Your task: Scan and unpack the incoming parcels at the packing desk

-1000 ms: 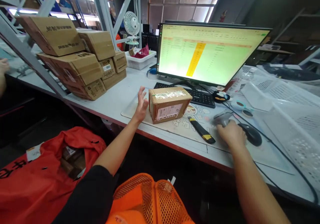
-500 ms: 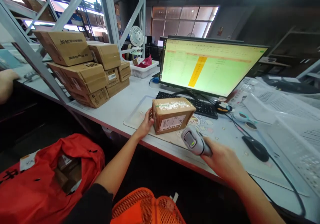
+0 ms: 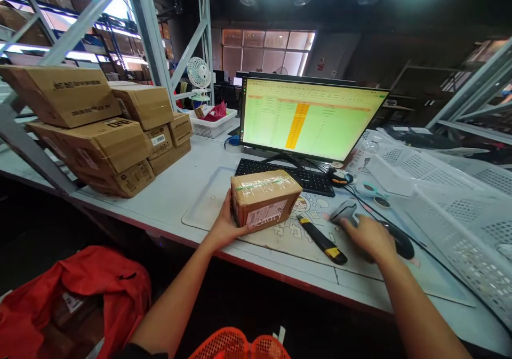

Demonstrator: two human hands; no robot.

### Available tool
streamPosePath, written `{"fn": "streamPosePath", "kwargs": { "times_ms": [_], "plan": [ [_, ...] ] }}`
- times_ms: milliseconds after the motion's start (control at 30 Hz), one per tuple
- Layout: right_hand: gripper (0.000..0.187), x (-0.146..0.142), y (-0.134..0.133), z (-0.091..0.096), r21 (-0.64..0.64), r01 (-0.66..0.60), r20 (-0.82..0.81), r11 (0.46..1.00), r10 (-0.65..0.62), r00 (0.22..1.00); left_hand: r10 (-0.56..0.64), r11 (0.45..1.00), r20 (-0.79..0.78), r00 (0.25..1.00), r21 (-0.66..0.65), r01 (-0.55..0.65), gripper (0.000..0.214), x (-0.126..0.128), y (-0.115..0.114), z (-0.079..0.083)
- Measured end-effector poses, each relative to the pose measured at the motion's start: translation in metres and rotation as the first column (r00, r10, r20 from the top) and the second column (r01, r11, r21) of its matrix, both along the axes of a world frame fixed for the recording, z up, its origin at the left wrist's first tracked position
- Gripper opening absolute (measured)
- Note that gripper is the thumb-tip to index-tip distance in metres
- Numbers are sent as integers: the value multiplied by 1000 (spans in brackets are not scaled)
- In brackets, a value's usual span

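My left hand (image 3: 224, 225) grips the near left end of a small taped cardboard box (image 3: 264, 197) that rests on the desk mat (image 3: 208, 201) in front of the keyboard (image 3: 285, 176). My right hand (image 3: 370, 236) lies on the desk to the right with its fingers on a grey barcode scanner (image 3: 343, 212); motion blur hides how firmly it holds. A black and yellow utility knife (image 3: 322, 239) lies between box and scanner. A black mouse (image 3: 400, 241) sits just beyond my right hand.
A monitor (image 3: 308, 119) shows a green spreadsheet. Stacked cardboard boxes (image 3: 96, 129) stand at the left by a shelf post (image 3: 32, 151). White mesh baskets (image 3: 460, 209) fill the right. A red bag (image 3: 72, 300) and an orange mesh basket (image 3: 240, 345) sit below the desk edge.
My right hand has carried the scanner from in front of the box's label back to the desk by the mouse. My left hand has kept hold of the box.
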State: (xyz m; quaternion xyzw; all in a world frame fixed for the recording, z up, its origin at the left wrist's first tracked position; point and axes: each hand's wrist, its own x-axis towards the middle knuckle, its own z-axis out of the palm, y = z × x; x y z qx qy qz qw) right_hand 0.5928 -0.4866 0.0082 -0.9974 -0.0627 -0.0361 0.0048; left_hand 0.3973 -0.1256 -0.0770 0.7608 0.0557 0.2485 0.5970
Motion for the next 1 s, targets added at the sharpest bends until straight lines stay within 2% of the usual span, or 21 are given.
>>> {"fn": "streamPosePath", "kwargs": {
  "times_ms": [67, 133, 200, 267, 400, 567, 867, 1000],
  "plan": [
    [59, 10, 14, 20, 32, -37, 105, 999, 34, 994, -20, 1000, -35, 999, 13, 21, 135, 0, 1, 0],
    [52, 25, 37, 32, 50, -168, 151, 985, 159, 976, -14, 1000, -46, 999, 27, 15, 134, -1, 2, -1],
    [38, 43, 62, 34, 50, -288, 71, 956, 285, 956, -5, 999, -36, 999, 38, 7, 133, -1, 3, -1],
    [25, 61, 84, 26, 54, -347, -31, 936, 349, 936, -13, 999, -19, 1000, 52, 14, 130, -2, 4, -1],
    [24, 87, 104, 4, 43, -329, -73, 943, 332, 941, -39, 997, -11, 999, 67, 39, 128, -3, 6, 0],
    [30, 101, 106, -7, 0, -307, -135, 952, 304, 943, -34, 998, -68, 997, 45, 37, 130, -3, 6, -2],
    [35, 110, 124, -1, -32, -327, -147, 945, 319, 936, -37, 998, -42, 998, 39, 38, 131, -2, 6, -1],
    [36, 106, 137, 11, -36, -332, -151, 943, 323, 934, -36, 998, -52, 998, 40, 38, 131, -4, 6, 3]
  ]
}}
